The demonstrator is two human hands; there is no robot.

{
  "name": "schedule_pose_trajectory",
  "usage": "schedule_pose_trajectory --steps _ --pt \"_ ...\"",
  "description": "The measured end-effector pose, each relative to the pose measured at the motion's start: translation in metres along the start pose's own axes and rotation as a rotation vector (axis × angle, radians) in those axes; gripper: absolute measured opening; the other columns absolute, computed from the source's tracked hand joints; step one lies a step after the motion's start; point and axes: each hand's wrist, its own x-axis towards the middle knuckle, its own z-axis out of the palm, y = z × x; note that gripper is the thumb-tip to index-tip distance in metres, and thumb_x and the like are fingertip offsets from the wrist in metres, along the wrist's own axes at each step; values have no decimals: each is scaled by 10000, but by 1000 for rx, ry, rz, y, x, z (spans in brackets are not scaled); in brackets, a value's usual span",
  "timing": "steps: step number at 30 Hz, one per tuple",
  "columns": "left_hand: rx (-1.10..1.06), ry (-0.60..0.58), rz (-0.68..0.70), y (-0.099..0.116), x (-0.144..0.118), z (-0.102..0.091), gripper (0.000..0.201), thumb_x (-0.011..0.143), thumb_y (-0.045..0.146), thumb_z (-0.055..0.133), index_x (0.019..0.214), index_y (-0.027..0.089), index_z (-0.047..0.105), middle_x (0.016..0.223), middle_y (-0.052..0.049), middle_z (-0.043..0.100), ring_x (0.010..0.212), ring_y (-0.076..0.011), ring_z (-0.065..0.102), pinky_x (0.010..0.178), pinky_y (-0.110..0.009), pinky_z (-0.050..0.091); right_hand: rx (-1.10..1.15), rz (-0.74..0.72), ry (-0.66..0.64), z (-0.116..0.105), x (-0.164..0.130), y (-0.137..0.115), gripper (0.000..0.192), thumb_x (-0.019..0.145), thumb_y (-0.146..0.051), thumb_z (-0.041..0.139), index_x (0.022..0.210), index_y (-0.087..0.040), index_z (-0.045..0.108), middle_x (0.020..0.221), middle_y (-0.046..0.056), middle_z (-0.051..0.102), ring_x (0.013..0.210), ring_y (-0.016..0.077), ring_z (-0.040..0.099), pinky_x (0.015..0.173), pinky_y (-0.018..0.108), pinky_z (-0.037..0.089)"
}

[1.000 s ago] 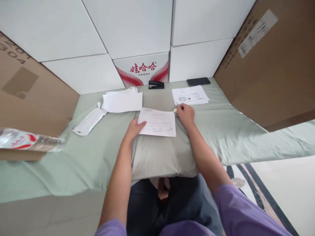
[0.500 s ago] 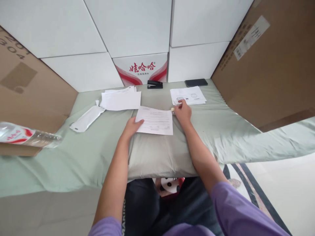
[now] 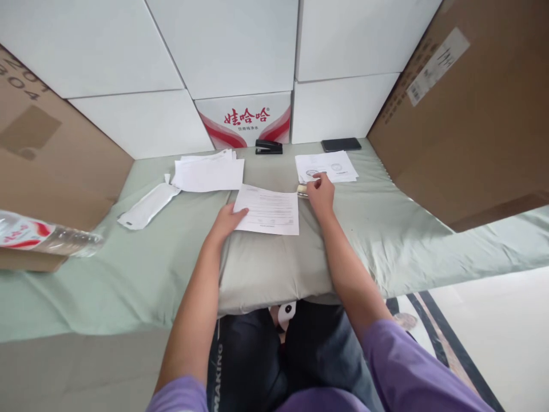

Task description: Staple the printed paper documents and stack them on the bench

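Now one sheet (image 3: 269, 210) under left hand (image 3: 226, 220), right hand (image 3: 321, 193) on one small stamp (image 3: 302, 190).

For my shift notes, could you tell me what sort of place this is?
Probably a storeroom used as a makeshift desk: stacked white boxes and cardboard cartons surround a cloth-covered surface with papers and a stapler.

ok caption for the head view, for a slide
Left hand pins a printed sheet on a pillow; right hand grips a small pale object.
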Motion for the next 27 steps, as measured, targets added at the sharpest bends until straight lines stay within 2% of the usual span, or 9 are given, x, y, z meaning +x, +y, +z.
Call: schedule_pose_trajectory --steps 9,14,16,22,27 --pt "25 25 -1 -3 2 0 449 777 413 712 1106 107 723 1169 -162 753 1086 -333 722 998 -486 565 -135 22 -55 6 -2 -4 253 808 -266 506 1037 -234 608 769 -7 613 751 195 560 717 312 381" --pt "62 10 18 -4 5 1 448 792 427 697 1111 114 727 1171 -156 753 1085 -329 720 998 -478 565 -239 -48 -62 9 -5 -7 94 819 -257 530 855 -219 608 848 12 667 794 186 572 801 331 373" --pt "84 7 21 -4 5 2 443 796 423 696 1115 118 729 1158 -152 758 1077 -325 721 990 -470 570 -277 -87 -57 10 -5 -6 98 840 -251 516 801 -213 598 881 26 679 826 191 579 835 343 366" --pt "121 37 25 -4 1 2 410 822 370 680 1146 124 728 1157 -140 759 1088 -310 720 1008 -443 563 -265 -163 -141 13 -1 -3 188 905 -232 445 900 -223 632 959 38 696 887 205 592 877 356 367" --pt "147 39 9 -5 -1 -1 390 827 366 679 1128 125 734 1145 -138 761 1073 -316 725 999 -450 569 -270 -174 -132 16 -1 -5 186 927 -264 459 927 -222 640 992 58 674 922 222 587 898 378 376"
